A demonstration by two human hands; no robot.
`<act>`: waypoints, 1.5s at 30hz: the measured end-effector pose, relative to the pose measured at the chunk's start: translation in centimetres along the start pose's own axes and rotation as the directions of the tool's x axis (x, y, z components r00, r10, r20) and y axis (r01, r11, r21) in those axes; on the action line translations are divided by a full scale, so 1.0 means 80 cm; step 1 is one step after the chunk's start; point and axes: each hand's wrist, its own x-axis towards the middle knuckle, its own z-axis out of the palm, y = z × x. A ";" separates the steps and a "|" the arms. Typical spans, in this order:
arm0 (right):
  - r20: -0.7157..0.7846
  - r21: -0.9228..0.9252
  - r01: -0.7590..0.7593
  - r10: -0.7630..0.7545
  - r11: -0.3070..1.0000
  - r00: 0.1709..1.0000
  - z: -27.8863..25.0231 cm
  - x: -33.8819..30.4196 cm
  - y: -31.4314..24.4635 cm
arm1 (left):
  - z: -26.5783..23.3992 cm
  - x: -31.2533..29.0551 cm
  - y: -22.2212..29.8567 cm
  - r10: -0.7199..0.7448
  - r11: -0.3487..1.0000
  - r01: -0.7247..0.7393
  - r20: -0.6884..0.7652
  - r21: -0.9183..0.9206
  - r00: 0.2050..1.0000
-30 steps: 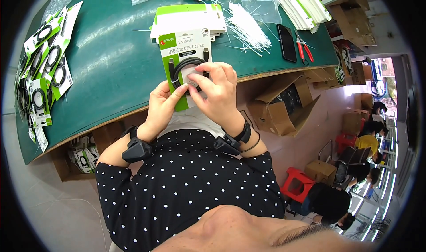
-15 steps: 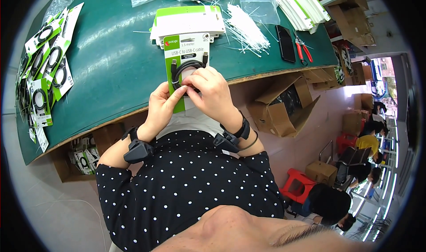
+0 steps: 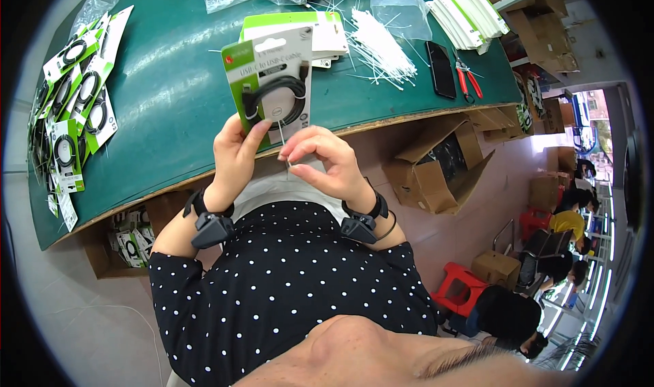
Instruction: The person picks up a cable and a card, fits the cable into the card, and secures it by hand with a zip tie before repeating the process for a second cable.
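Observation:
My left hand (image 3: 235, 154) grips the lower left edge of a green-and-white retail card (image 3: 238, 67), thumb on its front. A coiled black USB-C cable (image 3: 302, 95) lies against the card's face. From the foot of the coil hangs the thin white tail of a cable tie (image 3: 282, 135). My right hand (image 3: 328, 157) pinches that tail between thumb and fingers, just below the card. The card stands tilted above the table's front edge.
On the green table (image 3: 163, 101) lie a stack of cards (image 3: 330, 36), loose white cable ties (image 3: 385, 50), a phone (image 3: 441, 70) and red-handled pliers (image 3: 466, 80). Carded cables (image 3: 65, 152) pile up at left. An open carton (image 3: 436, 172) stands below the table at right.
My right hand has moved down off the coil and pinches the cable tie's tail. The card has risen a little, shifted left and tilted; my left hand still grips it.

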 end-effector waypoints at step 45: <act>0.127 0.111 -0.534 0.521 0.838 0.844 -0.046 0.011 -0.006 | 0.009 0.003 0.027 0.060 0.985 -0.055 -0.024 0.165 0.998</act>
